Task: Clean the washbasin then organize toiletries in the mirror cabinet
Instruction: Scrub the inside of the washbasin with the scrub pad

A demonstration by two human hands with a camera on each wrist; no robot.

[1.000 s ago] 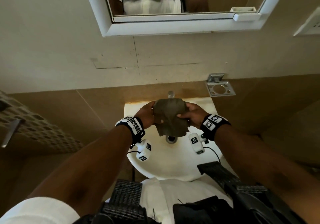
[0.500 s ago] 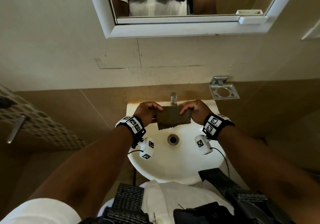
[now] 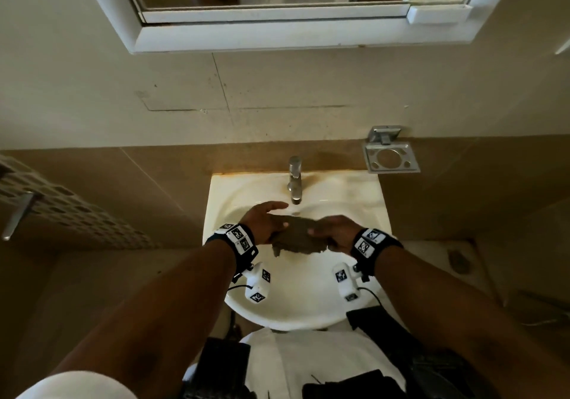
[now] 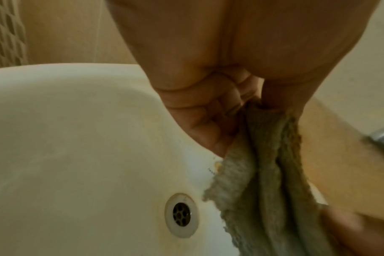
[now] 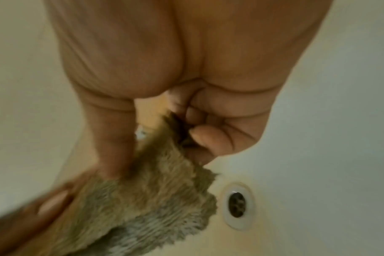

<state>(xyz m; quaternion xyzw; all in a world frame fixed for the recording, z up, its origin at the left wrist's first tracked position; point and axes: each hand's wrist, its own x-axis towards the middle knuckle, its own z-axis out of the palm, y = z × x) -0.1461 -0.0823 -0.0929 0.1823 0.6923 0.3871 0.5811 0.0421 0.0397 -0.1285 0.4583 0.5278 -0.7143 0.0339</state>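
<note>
As both hands meet above the bowl of the white ceramic washbasin point(image 3: 354, 183), a person holds a frayed, brownish-grey fleecy cleaning cloth point(image 3: 296, 238) stretched between them, clear of the basin's surface. The left hand point(image 3: 265, 224) grips one end of the cloth, its lower fingers curled against the fabric in the left wrist view point(image 4: 210, 121), while in the head view the index finger and thumb reach forward toward the tap. The right hand point(image 3: 334, 233) pinches the other end, thumb point(image 5: 114, 142) pressed on one face and curled fingers on the other. The cloth hangs in loose folds just above and beside the round metal drain point(image 4: 182, 214), which lies open at the bottom of the bowl. A chrome pillar tap point(image 3: 294, 179) stands upright at the back of the basin, just beyond the hands. On the tan tiled wall to the right hangs a square metal holder ring point(image 3: 390, 159). The white-framed mirror cabinet point(image 3: 293, 33) hangs above, its door closed.
</note>
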